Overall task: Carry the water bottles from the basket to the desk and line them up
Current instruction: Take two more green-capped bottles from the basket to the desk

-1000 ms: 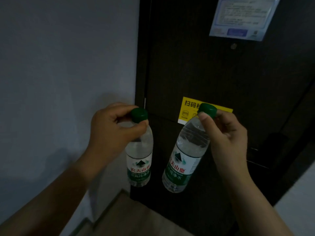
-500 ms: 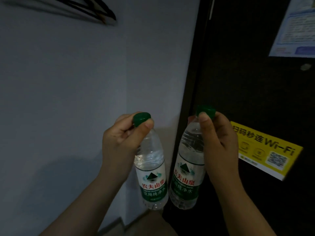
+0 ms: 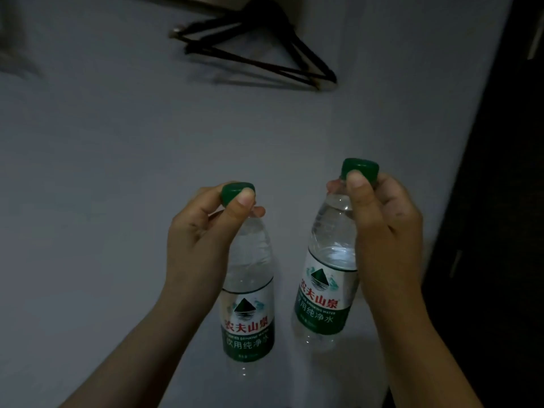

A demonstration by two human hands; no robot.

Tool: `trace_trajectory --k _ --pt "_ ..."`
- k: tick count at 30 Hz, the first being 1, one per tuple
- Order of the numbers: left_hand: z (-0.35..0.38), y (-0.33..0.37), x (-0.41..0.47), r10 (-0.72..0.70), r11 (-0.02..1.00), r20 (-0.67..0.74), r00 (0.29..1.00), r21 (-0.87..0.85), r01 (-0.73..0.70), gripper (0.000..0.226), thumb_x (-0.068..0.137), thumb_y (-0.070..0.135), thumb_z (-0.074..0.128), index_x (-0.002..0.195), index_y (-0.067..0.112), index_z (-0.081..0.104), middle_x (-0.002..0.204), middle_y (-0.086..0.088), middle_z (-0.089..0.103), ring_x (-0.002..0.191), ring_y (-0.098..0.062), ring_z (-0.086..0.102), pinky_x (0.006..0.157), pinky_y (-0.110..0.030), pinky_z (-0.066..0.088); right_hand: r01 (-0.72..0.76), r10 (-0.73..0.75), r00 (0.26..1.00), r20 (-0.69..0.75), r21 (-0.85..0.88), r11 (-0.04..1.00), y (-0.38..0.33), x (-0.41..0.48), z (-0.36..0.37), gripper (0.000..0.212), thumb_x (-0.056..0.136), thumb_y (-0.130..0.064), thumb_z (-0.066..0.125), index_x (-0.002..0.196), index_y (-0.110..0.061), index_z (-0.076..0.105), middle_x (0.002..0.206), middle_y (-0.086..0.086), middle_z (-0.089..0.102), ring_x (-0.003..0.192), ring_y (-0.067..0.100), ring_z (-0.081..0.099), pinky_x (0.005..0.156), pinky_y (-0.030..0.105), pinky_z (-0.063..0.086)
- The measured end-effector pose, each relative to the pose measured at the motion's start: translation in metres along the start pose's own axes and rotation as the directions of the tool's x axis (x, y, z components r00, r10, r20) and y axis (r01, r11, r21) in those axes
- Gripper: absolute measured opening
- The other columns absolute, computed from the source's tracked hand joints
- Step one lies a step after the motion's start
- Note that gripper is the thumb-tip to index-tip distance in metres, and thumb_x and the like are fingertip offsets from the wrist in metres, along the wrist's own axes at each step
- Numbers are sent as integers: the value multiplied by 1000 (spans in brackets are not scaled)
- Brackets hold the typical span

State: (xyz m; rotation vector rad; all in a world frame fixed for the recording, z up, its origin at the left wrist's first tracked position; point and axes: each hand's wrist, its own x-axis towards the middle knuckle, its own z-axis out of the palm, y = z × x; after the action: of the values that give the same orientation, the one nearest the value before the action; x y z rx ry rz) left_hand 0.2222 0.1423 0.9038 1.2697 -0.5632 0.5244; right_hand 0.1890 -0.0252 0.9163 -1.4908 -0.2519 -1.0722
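Observation:
Two clear water bottles with green caps and green-and-white labels hang in the air in front of me. My left hand (image 3: 203, 245) pinches the cap and neck of the left bottle (image 3: 248, 313), which hangs upright. My right hand (image 3: 385, 240) grips the cap of the right bottle (image 3: 326, 278), which sits a little higher and tilts slightly. The bottles are close together but apart. Neither the basket nor the desk is in view.
A pale wall (image 3: 117, 172) fills most of the view behind the bottles. Black clothes hangers (image 3: 265, 54) hang near the top centre. A dark door frame (image 3: 494, 201) runs down the right edge. The room is dim.
The view has swung left: the dark door with its yellow sticker has slid off to the right and the pale wall and hangers now fill the frame. Both hands still hold their bottles.

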Motion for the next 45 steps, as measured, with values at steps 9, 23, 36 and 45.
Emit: trace_trajectory --k 9,23,36,45 --pt "-86 44 4 162 958 -291 943 277 -79 21 78 41 64 88 24 71 99 -22 67 81 -14 73 68 -15 53 -106 27 967 253 303 947 9 -4 112 23 89 -44 57 96 -25 66 94 -10 73 91 5 68 78 19 55" --pt "-146 148 -98 516 693 -616 595 709 133 17 78 37 65 86 24 73 90 -17 71 82 -24 71 73 -38 56 -429 -242 676 697 638 639 -45 -89 231 33 87 -51 53 98 -23 66 94 -10 73 92 6 68 80 22 51" --pt "-126 265 -271 731 424 -586 348 791 441 20 80 39 62 86 23 73 92 -15 67 83 -15 66 70 -16 50 -747 -352 400 846 524 410 -171 -247 202 28 81 -54 58 93 -31 69 91 -6 74 89 15 70 84 46 55" --pt "-131 328 -362 768 347 -548 333 791 504 24 79 43 62 90 24 73 90 -10 64 86 -21 65 76 -26 55 -773 -399 348 848 500 389 -243 -334 179 29 83 -52 57 93 -27 68 92 -2 74 92 20 69 88 54 52"
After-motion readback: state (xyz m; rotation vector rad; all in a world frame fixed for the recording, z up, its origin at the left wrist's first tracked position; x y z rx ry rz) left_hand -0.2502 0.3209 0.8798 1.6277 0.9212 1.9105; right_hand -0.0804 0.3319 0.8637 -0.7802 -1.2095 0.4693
